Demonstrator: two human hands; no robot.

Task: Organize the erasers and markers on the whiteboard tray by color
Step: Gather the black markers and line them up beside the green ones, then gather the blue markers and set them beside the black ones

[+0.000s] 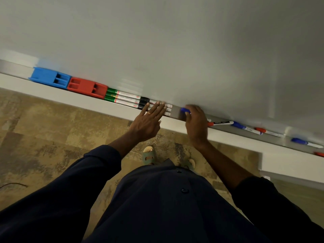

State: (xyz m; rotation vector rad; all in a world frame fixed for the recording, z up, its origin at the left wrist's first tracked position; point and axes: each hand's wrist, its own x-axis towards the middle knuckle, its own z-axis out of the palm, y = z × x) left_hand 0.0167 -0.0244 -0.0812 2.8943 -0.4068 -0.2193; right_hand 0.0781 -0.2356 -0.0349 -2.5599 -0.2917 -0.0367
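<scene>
Your left hand lies flat, fingers spread, on the black markers in the tray, while at its three o'clock your right hand grips a blue marker.

Taking the red eraser as the landmark: on its left the blue eraser touches it, so no gap there. On its right the green markers and then the black markers fill the tray tightly, with the left hand lying flat over the black ones. Further right is a short bare piece of tray, closed by the right hand. Beyond it, loose markers lie with gaps between them.
</scene>
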